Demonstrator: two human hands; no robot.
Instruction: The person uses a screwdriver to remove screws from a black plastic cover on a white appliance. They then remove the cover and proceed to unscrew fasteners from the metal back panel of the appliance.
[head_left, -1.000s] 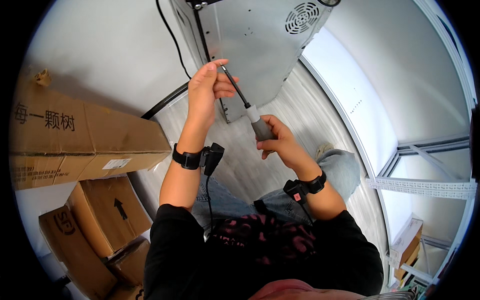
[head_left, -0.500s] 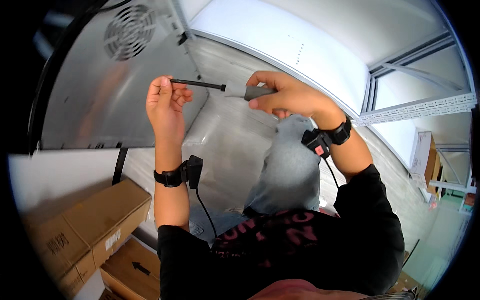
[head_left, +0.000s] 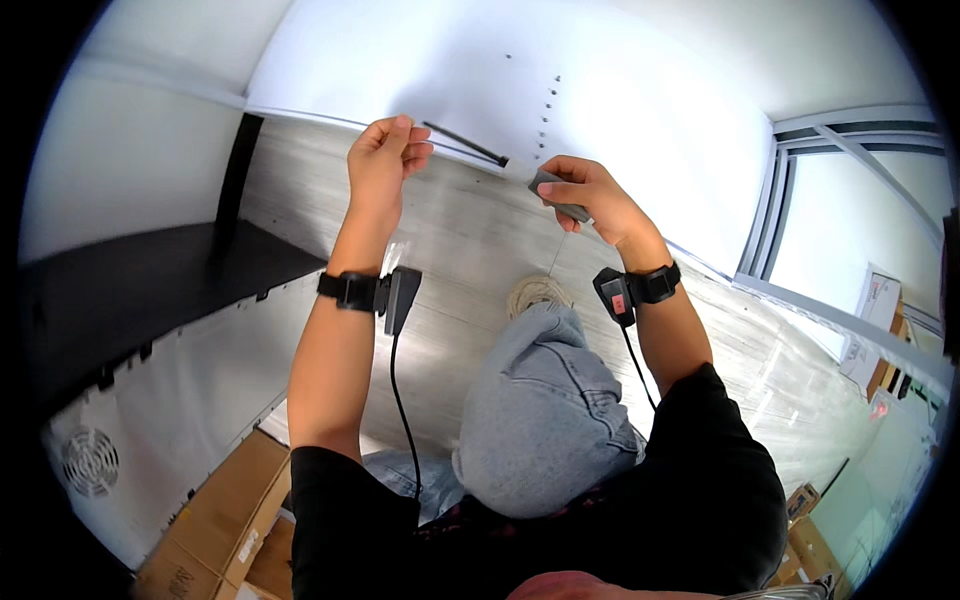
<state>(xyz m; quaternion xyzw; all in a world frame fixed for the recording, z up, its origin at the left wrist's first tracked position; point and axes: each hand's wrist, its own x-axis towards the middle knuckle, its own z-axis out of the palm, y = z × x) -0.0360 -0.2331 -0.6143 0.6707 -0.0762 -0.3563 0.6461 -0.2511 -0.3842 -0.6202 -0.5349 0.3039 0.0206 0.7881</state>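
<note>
My right hand (head_left: 590, 200) is closed around the grey handle of a screwdriver (head_left: 560, 195). A pale section joins the handle to a dark collar and a long thin black shaft (head_left: 465, 143), which points left and slightly up. Beside the shaft's tip is my left hand (head_left: 385, 165), with thumb and forefinger pinched together and the other fingers curled. Anything small within that pinch is hard to make out. Just beyond both hands, a white panel (head_left: 660, 130) carries a row of small dark dots, screws or holes.
A metal cabinet with a black top (head_left: 170, 270) and round vent stands at left. Cardboard boxes (head_left: 215, 510) lie lower left. A grey metal frame (head_left: 840, 310) rises at right. My knee (head_left: 540, 410) and shoe are below the hands, over grey floorboards.
My view has turned toward the white panel, and the cabinet has shifted to the lower left. Both hands now hold the screwdriver and pinch in front of the panel, with the shaft tilted more.
</note>
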